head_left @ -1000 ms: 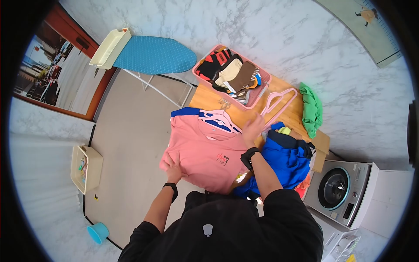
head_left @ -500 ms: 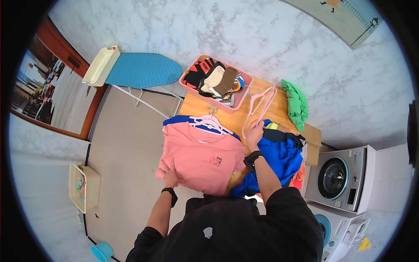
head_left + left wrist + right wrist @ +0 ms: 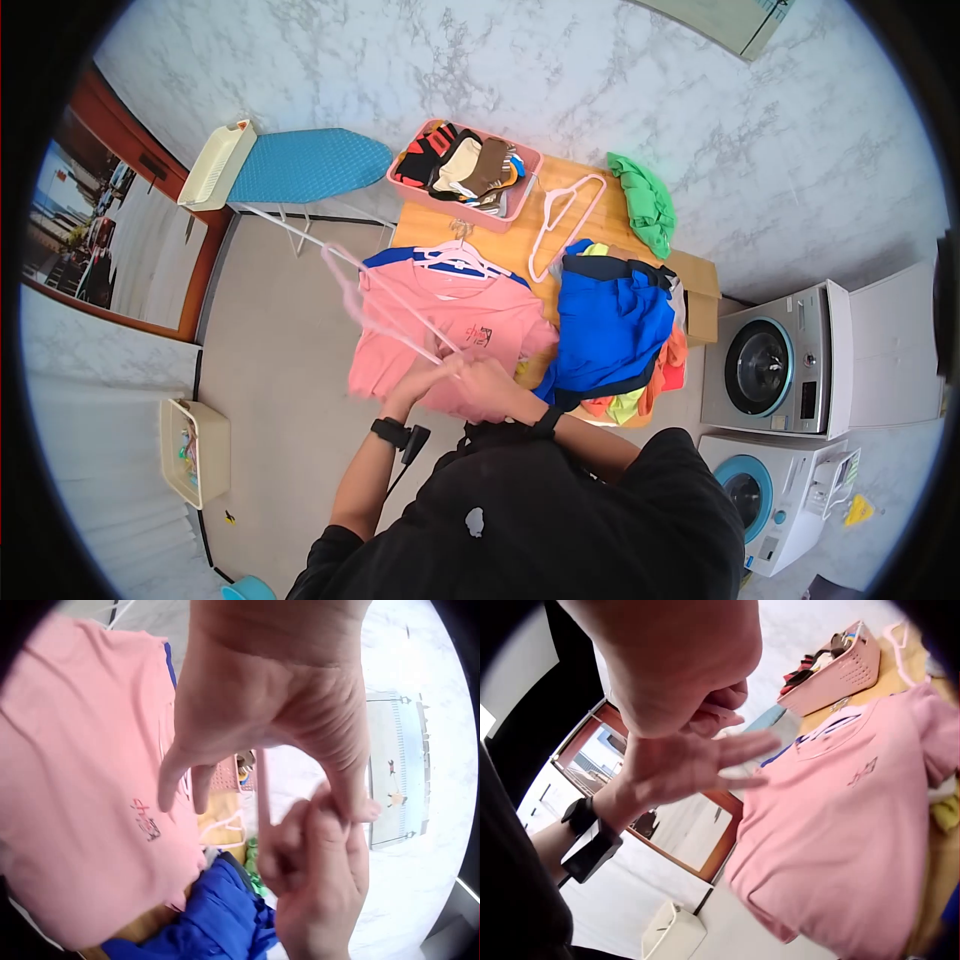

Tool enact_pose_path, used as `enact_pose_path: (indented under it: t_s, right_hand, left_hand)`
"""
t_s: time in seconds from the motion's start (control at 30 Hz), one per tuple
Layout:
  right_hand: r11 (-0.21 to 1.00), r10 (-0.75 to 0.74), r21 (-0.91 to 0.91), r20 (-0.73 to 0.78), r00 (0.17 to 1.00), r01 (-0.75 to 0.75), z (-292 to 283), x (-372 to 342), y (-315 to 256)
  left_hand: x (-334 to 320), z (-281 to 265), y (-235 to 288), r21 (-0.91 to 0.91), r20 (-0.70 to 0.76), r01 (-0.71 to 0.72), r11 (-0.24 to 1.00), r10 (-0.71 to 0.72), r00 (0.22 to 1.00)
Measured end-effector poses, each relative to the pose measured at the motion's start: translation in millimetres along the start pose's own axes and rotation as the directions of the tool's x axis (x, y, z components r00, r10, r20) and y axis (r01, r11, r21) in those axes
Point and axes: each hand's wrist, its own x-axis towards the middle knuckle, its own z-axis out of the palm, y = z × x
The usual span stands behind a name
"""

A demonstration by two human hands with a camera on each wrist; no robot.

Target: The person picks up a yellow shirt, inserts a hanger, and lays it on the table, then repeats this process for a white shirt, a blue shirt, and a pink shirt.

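In the head view, a pink hanger (image 3: 350,298), blurred, stands out from my right hand (image 3: 487,388) above the pink shirt (image 3: 410,318). The right hand grips it with curled fingers, also visible in the left wrist view as the right hand (image 3: 319,877). My left hand (image 3: 422,382) meets it, its thumb against the right fingers; the left hand (image 3: 686,766) has its other fingers extended in the right wrist view. Beneath the shirt's collar lie pink hangers (image 3: 462,256), with blue fabric behind. Another pink hanger (image 3: 540,245) rests on the wooden table (image 3: 510,243).
A pink basket (image 3: 527,200) of clothes stands at the table's back. Blue clothes (image 3: 610,325) lie piled at the right, with green fabric (image 3: 643,203) behind. An ironing board (image 3: 305,165) stands back left; a washing machine (image 3: 765,365) is at the right.
My right hand took hold of a pink hanger at the table's right side and brought it left over the shirt. My left hand has let go of the shirt and come up beside it.
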Motion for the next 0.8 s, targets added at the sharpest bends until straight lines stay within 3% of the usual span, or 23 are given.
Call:
enact_pose_path:
  t_s: [0.03,0.07,0.1,0.13,0.2,0.27,0.3,0.33,0.37,0.4,0.43,0.47,0.53,0.6,0.67,0.7,0.8]
  right_hand:
    - [1.0,-0.002,0.0,0.0,1.0,0.002,-9.3,0.8,-10.4]
    - [0.997,-0.064,0.033,-0.08,0.995,0.067,-21.1,4.3,-16.9]
    - [0.989,-0.126,0.06,-0.159,0.979,0.137,-34.1,6.4,-26.3]
    - [0.988,-0.133,0.061,-0.154,0.979,0.144,-39.5,3.4,-35.6]
    - [0.813,-0.121,0.544,-0.193,0.974,0.209,-44.5,-6.7,-52.1]
    - [0.902,0.068,0.418,-0.388,0.919,0.109,-36.6,-26.0,-48.5]
    - [0.927,0.184,0.375,-0.494,0.85,0.017,-22.6,-37.5,-22.9]
    - [0.936,0.28,0.343,-0.595,0.754,-0.077,-13.9,-49.3,3.8]
    - [0.904,0.427,0.369,-0.735,0.527,-0.218,-24.5,-58.3,10.7]
    - [0.865,0.373,0.228,-0.888,0.27,-0.448,-13.8,-70.9,47.5]
    - [0.696,0.508,0.354,-0.858,0.08,-0.625,-21.9,-87.3,62.4]
    - [0.384,0.62,0.474,-0.769,-0.159,-0.792,-30.3,-102.7,75.1]
    - [0.022,0.661,0.661,-0.572,-0.485,-0.75,-46.5,-127.5,88.5]
    - [-0.148,0.816,0.632,-0.357,-0.455,-0.761,-39.4,-171.7,151.3]
    - [0.081,0.805,0.719,-0.456,-0.381,-0.69,-27.6,-193.3,174.7]
    - [0.18,0.813,0.624,-0.529,-0.243,-0.76,-40.5,-196.1,164.1]
    - [0.218,0.789,0.514,-0.593,-0.16,-0.83,-76.2,-175.2,117.8]
  left_hand:
    - [-0.3,3.1,3.9,-0.267,-0.105,0.064,0.962,-0.095,0.99]
    - [-4.3,6.0,6.8,-0.522,-0.181,0.088,0.849,-0.211,0.961]
    - [-9.2,6.6,-0.4,-0.539,-0.307,0.033,0.842,-0.232,0.923]
    - [-17.0,1.9,-12.2,-0.541,-0.315,0.027,0.841,-0.232,0.92]
    - [-39.6,-8.6,-22.9,-0.679,-0.354,-0.081,0.729,-0.229,0.907]
    - [-73.6,-8.5,-23.7,-0.648,-0.435,-0.087,0.757,-0.273,0.858]
    - [-95.4,-12.3,-27.9,-0.577,-0.473,-0.106,0.81,-0.225,0.852]
    - [-119.2,-16.6,-32.4,-0.502,-0.51,-0.126,0.856,-0.175,0.842]
    - [-144.7,-21.4,-37.2,-0.423,-0.541,-0.128,0.897,-0.136,0.83]
    - [-171.9,-23.6,-41.0,-0.42,-0.566,-0.148,0.895,-0.13,0.814]
    - [-199.8,-23.6,-44.3,-0.374,-0.617,-0.116,0.92,-0.154,0.772]
    - [-226.5,-23.7,-48.4,-0.332,-0.665,-0.077,0.94,-0.176,0.726]
    - [-279.3,-25.4,-60.0,-0.302,-0.699,-0.034,0.953,-0.198,0.687]
    - [-318.9,-18.6,-71.0,-0.283,-0.728,0.013,0.959,-0.224,0.647]
    - [-352.9,-6.8,-80.8,-0.316,-0.75,0.078,0.945,-0.299,0.59]
    - [-368.0,-2.6,-89.5,-0.327,-0.763,0.07,0.943,-0.307,0.569]
    - [-400.8,12.3,-114.6,-0.411,-0.741,0.05,0.91,-0.365,0.563]
